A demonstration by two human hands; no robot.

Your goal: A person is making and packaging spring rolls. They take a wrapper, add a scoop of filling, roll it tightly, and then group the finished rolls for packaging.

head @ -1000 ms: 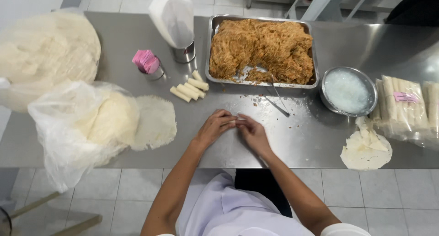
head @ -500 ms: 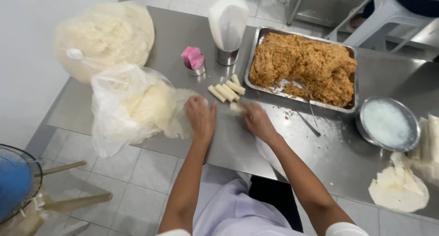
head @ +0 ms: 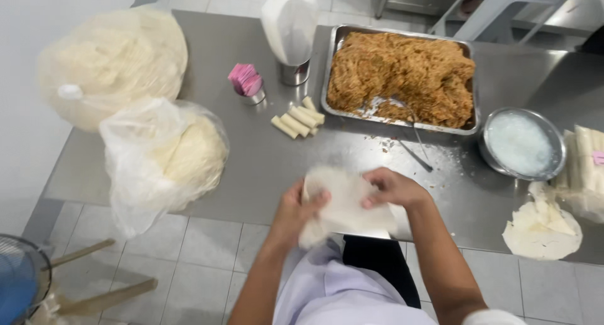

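Holding a thin, pale, round pastry wrapper (head: 345, 202) over the near edge of the steel table (head: 264, 161), the left hand (head: 296, 208) and right hand (head: 393, 188) each pinch a side, fingers clamped on it. Behind sit a metal tray of shredded brown filling (head: 402, 76) and a few finished pale rolls (head: 299, 118). An open plastic bag of wrappers (head: 167, 158) lies well left.

Mostly pale stuff on grey steel

White wrapper sheet (head: 346, 202), cream rolls (head: 297, 118), orange-brown shredded filling (head: 402, 73) in a silver tray (head: 333, 67), pink papers (head: 245, 78) in a small cup, milky white liquid in a metal bowl (head: 521, 144), grey steel table (head: 251, 168).
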